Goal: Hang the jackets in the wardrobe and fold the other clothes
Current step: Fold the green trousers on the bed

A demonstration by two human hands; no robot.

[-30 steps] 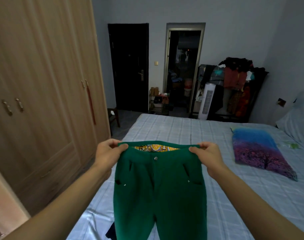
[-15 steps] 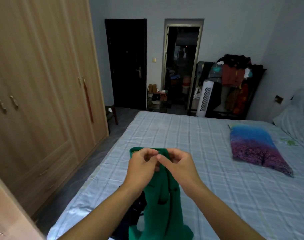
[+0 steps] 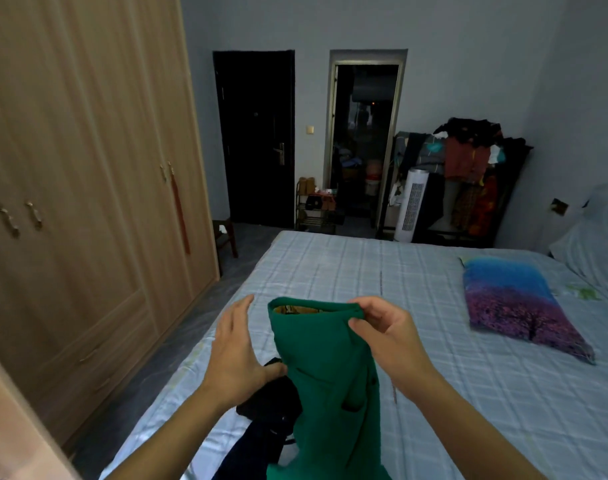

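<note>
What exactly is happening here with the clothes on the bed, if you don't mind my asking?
A person is folding a pair of green trousers over a bed with a pale checked sheet. The right hand pinches the waistband, which is doubled over so the trousers hang lengthwise in half. The left hand is open beside them, fingers straight, gripping nothing. A dark garment lies on the bed below. The wooden wardrobe on the left has its doors closed.
</note>
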